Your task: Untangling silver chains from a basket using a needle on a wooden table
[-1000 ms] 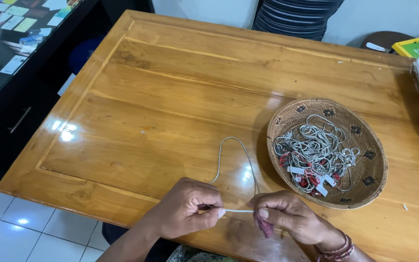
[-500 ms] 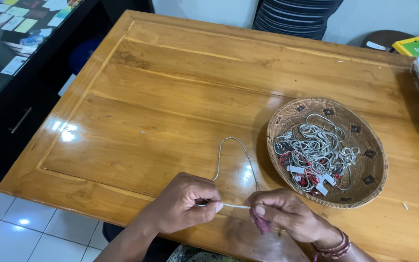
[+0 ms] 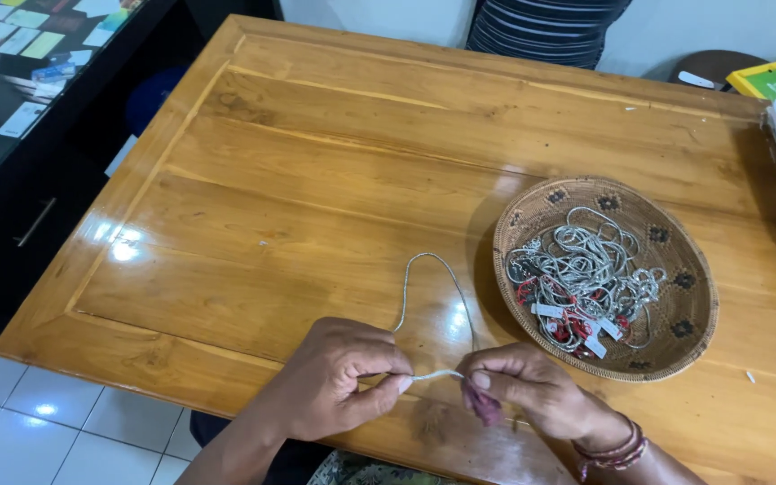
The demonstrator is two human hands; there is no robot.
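- My left hand (image 3: 339, 377), knuckles up, grip pinched on thin silver chain (image 3: 428, 278).
- My right hand (image 3: 532, 386) grip clamps chain's other end, low over glossy wooden counter (image 3: 316, 180).

A glossy honey-coloured wooden tabletop (image 3: 334, 171) fills the view, with bright light glare on its varnish; white floor tiles (image 3: 38, 431) lie below left; a dark cabinet (image 3: 20, 171) stands at left; a pale wall (image 3: 379, 18) runs behind.

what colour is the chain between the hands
Silver; the chain shows best in the head view.
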